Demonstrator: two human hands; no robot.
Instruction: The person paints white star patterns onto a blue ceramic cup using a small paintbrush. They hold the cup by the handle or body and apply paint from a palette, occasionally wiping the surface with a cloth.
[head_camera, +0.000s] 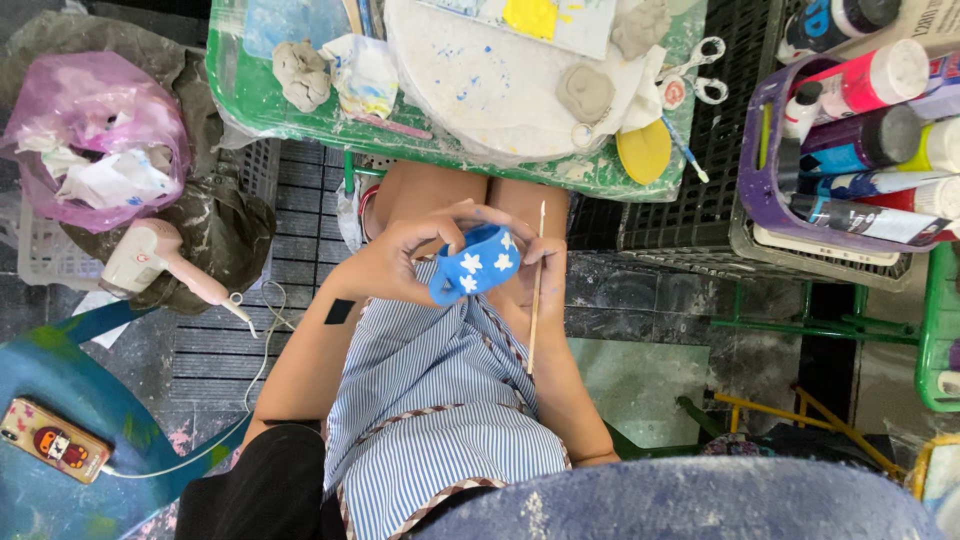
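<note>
Below the green counter (250, 100) we cradle the blue flowered cup (475, 262) over our lap, left hand (400, 262) fingers wrapped around it, right hand (535, 270) pinching an upright wooden stick (536, 300) just beside it.

The underside of the small blue clay cup with white painted flowers (476, 264) is covered by the fingers of the left hand (405, 262), and its inside cannot be made out. The tip of the thin wooden stick (536, 290) held in the right hand (540, 275) is too fine to be read. The green plastic table (262, 105) is cut off by the top edge, as is the round white board (490, 85) lying on it. The purple plastic basket of paint bottles (765, 190) is cropped at the right edge.
</note>
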